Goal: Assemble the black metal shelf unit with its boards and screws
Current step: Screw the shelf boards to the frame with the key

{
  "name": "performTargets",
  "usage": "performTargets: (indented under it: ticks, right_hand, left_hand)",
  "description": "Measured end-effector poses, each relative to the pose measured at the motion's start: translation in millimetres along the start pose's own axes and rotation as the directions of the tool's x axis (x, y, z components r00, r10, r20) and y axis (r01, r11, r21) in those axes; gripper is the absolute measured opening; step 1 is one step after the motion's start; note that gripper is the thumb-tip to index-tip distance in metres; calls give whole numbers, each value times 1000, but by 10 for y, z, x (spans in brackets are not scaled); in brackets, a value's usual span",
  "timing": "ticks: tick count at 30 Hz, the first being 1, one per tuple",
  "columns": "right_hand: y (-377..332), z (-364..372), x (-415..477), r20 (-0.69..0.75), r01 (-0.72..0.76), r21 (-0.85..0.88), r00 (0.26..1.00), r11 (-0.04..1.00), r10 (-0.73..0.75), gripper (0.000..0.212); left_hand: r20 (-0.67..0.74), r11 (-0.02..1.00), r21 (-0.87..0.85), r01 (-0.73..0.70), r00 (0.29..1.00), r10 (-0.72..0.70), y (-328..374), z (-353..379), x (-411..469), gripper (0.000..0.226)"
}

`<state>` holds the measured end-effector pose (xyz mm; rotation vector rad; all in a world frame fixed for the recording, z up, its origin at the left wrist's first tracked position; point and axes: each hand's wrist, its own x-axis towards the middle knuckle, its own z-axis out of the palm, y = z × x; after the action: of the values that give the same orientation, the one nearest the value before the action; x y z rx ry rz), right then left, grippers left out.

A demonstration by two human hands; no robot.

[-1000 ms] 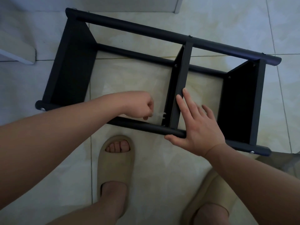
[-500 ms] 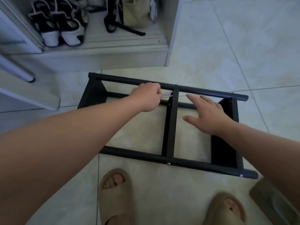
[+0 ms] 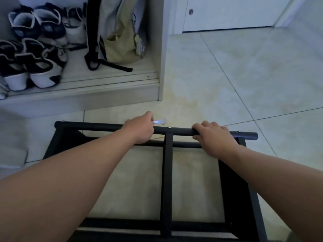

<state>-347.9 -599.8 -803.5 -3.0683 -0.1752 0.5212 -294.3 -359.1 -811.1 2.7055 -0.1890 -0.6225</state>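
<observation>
While the black shelf unit (image 3: 167, 180) lies on the floor tiles (image 3: 227, 84), the left hand (image 3: 139, 130) pinches a small flat wrench (image 3: 160, 121) just beyond its far rail (image 3: 97, 127); the right hand (image 3: 212, 138) grips that rail.

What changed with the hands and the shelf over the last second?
Both hands moved from the near side of the shelf frame to its far tube. The right hand, flat before, now grips that tube. The left hand holds a small wrench beside the screw there. The frame stayed lying on the floor.
</observation>
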Motion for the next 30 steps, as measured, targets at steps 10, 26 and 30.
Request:
performTargets:
  ticks: [10,26,30]
  right_hand:
    - [-109,-670,-1303,-103,157,108,984,982,-146,33]
    - [-527,-121,-3344,-150,207,202,972,957,-179,32]
    - [-652,-13,-3656,-126,173,206,981,963,-149,33]
  left_hand:
    - [-158,999,-32,-39,987,34,357,-538,-1443,19]
    - [-290,989,-135,65,951,-103,399,436,-3617,15]
    - [-285,992,-122,8,958,-42,296,608,-3894,14]
